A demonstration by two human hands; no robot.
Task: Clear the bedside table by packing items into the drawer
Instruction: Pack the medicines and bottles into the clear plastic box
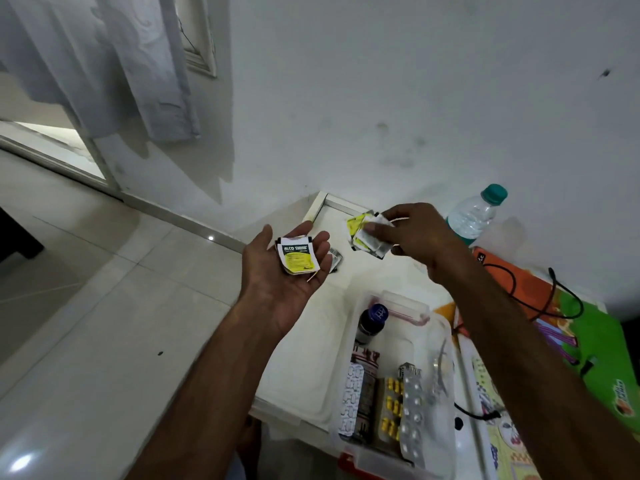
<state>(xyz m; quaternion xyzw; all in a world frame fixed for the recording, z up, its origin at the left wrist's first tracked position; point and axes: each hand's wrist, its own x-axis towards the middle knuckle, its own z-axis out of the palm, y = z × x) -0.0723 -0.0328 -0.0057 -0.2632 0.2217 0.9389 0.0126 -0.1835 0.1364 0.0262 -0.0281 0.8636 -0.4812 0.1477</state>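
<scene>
My left hand (280, 271) is palm up over the open white drawer (322, 344), with a small stack of white-and-yellow swab sachets (296, 259) resting on it. My right hand (412, 233) pinches a fanned bunch of the same sachets (363, 233) above the drawer's far end. One more sachet (335, 258) lies on the drawer floor behind my left hand. A clear plastic box (440, 344) in the drawer holds a dark bottle (372, 322) and several pill blister strips (412, 410).
A water bottle with a green cap (476, 213) stands on the bedside table by the wall. A colourful orange-and-green bag with black cord handles (568, 317) lies on the table at the right. Tiled floor spreads to the left.
</scene>
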